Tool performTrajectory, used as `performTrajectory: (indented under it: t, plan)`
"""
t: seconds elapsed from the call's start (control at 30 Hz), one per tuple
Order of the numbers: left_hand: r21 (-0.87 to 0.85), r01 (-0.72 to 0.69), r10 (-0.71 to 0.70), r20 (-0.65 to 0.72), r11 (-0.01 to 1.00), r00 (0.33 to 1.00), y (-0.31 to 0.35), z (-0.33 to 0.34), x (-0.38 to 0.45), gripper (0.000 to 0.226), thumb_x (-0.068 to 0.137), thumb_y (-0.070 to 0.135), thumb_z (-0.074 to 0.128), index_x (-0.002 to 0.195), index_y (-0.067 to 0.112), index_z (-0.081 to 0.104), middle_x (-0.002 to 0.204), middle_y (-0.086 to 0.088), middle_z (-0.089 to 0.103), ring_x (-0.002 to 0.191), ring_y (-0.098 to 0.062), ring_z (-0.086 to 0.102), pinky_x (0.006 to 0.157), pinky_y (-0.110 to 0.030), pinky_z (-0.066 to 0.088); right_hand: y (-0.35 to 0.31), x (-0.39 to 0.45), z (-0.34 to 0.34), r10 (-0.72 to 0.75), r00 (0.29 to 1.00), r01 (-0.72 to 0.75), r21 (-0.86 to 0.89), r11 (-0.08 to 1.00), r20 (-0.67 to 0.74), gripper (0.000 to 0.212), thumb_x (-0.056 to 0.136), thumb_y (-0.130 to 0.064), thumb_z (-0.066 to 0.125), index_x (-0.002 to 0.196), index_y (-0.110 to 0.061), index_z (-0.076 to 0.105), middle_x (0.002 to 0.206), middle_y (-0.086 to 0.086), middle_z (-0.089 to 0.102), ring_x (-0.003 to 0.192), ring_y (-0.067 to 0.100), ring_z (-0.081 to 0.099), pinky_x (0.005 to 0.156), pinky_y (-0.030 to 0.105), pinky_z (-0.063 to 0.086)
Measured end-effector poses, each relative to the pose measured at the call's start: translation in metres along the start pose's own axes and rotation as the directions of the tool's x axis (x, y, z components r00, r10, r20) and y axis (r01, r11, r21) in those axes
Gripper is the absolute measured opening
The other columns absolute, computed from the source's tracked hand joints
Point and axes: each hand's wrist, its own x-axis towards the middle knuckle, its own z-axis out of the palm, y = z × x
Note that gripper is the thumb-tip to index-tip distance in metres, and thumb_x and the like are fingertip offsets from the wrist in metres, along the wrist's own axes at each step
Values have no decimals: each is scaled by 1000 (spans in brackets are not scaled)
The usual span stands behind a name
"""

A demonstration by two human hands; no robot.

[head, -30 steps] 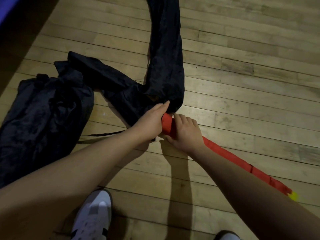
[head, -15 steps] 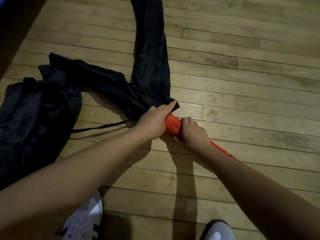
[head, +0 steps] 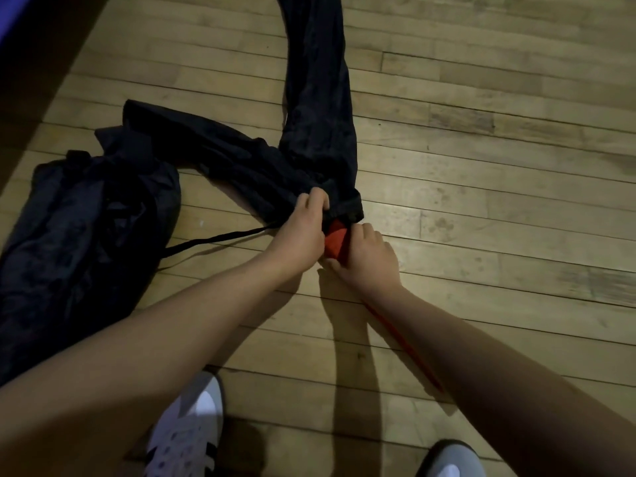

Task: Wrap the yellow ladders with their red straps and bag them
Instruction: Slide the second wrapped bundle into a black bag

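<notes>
A long bundle wrapped in red strap [head: 335, 241] lies on the wooden floor, its far end at the mouth of a long black bag [head: 318, 108] that stretches away from me. My left hand [head: 303, 232] pinches the bag's mouth hem. My right hand [head: 370, 258] grips the red bundle just below the opening. Most of the bundle is hidden under my right forearm; only a thin red edge [head: 406, 346] shows. No yellow is visible.
A second black bag [head: 213, 149] lies diagonally to the left, and a bulkier black bag [head: 79, 232] sits at far left with a black drawstring [head: 213, 239] trailing on the floor. My two white shoes [head: 186, 432] are at the bottom edge. A dark strip borders the floor's upper left.
The bag's mouth has come down over the tip of the red bundle, so less red shows. My left hand shifted from lying flat on the opening to pinching its hem.
</notes>
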Motion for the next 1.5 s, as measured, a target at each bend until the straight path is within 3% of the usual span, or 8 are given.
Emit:
performTrajectory:
  t: [0.17, 0.27, 0.43, 0.6, 0.87, 1.07, 1.27, 1.5]
  plan:
    - [38, -59, 55, 107, 998, 993, 0, 10, -8, 31, 83, -15, 42, 92, 13, 51, 96, 1, 45, 89, -20, 51, 76, -34, 49, 22, -28, 1, 23, 996, -21, -17, 1000, 81, 60, 84, -50, 63, 123, -11, 40, 118, 7, 48, 108, 25, 51, 87, 36, 42]
    - [50, -20, 15, 90, 999, 996, 4, 14, -12, 42, 86, -13, 42, 115, 14, 56, 117, -4, 51, 106, -19, 49, 87, -30, 45, 38, -47, -1, 58, 991, -51, -63, 997, 117, 62, 83, -57, 59, 123, -13, 42, 116, 6, 50, 107, 23, 51, 89, 36, 42]
    - [-43, 74, -70, 96, 996, 993, 13, 17, -15, 65, 91, -7, 42, 147, 24, 28, 138, -10, 45, 124, -26, 47, 99, -36, 44, 52, -71, 1, 101, 983, -87, -96, 992, 156, 62, 85, -58, 56, 124, -13, 39, 118, 6, 49, 104, 24, 53, 81, 35, 45]
    - [7, 112, -112, -12, 994, 994, 11, 20, -10, 36, 95, -1, 37, 125, 8, 53, 120, -11, 54, 110, -25, 52, 89, -31, 42, 40, -58, -5, 71, 986, -86, 94, 992, 150, 54, 87, -45, 63, 120, -9, 40, 115, 9, 47, 94, 24, 57, 72, 37, 51]
    - [-94, 124, -124, 11, 988, 992, -7, 5, -17, 29, 97, 3, 36, 120, 8, 53, 111, -15, 61, 102, -28, 56, 77, -29, 39, -5, -17, -1, 153, 986, -163, 469, 868, 59, 53, 76, -45, 74, 105, -8, 50, 98, 6, 54, 85, 20, 55, 65, 32, 41]
    - [-136, 214, -215, 9, 967, 977, -32, -2, -31, 26, 99, 7, 35, 122, 10, 48, 111, -15, 60, 95, -26, 56, 72, -28, 38, -24, 5, 14, 197, 977, -204, 652, 730, 85, 56, 76, -38, 77, 102, -12, 35, 92, 7, 59, 80, 19, 59, 52, 22, 37]
    - [-71, 179, -175, 52, 981, 983, -36, 2, -43, 28, 100, 11, 39, 128, 10, 44, 115, -11, 57, 94, -18, 53, 68, -22, 41, -19, 9, 9, 96, 975, 8, 460, 888, -203, 49, 85, -19, 66, 130, -14, 48, 127, 13, 44, 113, 30, 43, 91, 40, 45]
    - [245, 77, -136, 231, 966, 963, -16, 36, -72, 125, 67, 75, 65, 151, 15, -6, 148, -11, 22, 137, -29, 27, 113, -40, 27, 5, 5, -2, -194, 967, 242, 376, 894, -163, 26, 87, 3, 53, 106, -7, 68, 109, 8, 63, 102, 27, 58, 80, 39, 49]
